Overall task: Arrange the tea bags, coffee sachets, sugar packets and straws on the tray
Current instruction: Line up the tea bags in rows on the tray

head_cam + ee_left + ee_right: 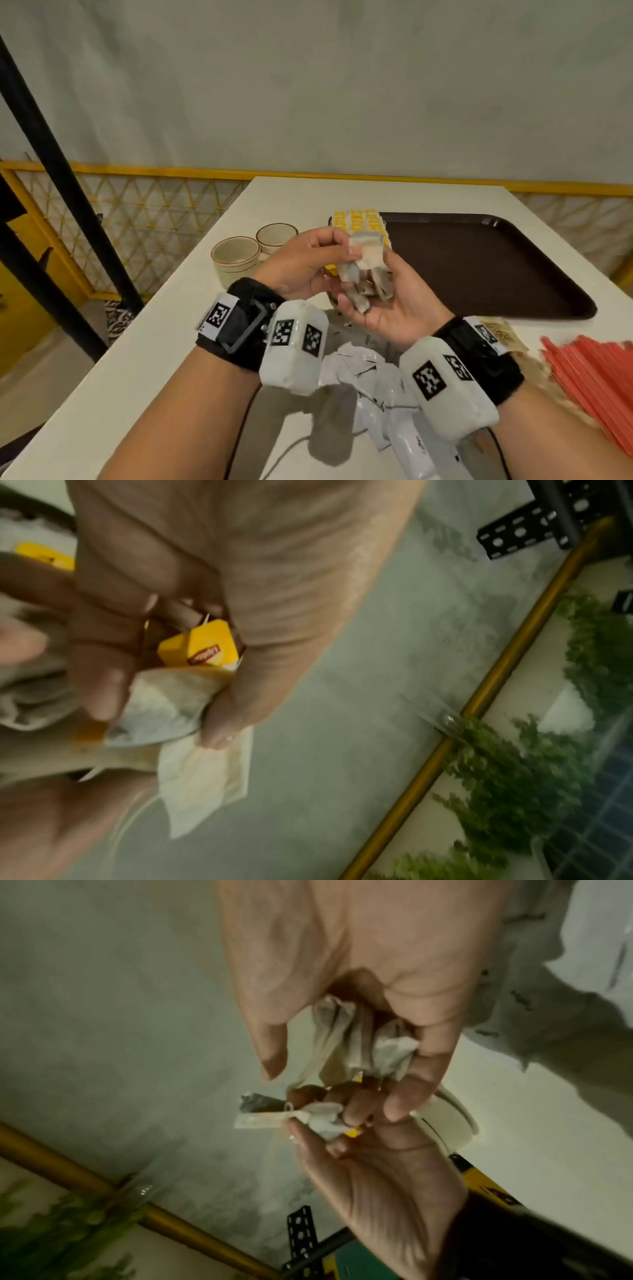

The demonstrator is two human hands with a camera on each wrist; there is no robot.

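Observation:
Both hands are raised over the white table, left of the brown tray (pixel 479 270). My right hand (pixel 380 308) is palm up and cups a bunch of tea bags (pixel 363 291), also seen as tea bags (pixel 356 1045). My left hand (pixel 308 260) pinches one tea bag (pixel 368 250) between thumb and fingers at the top of the bunch; its yellow tag (pixel 202 647) shows under the fingers. White sachets (pixel 376 387) lie on the table below my wrists. Red straws (pixel 596 380) lie at the right. Yellow-printed packets (pixel 359 222) lie at the tray's left end.
Two cream cups (pixel 239 257) stand left of my hands. A brown paper packet (pixel 503 335) lies beside the straws. A yellow-railed mesh fence (pixel 137 219) and a black post (pixel 68 185) border the table's left side. A grey wall rises behind.

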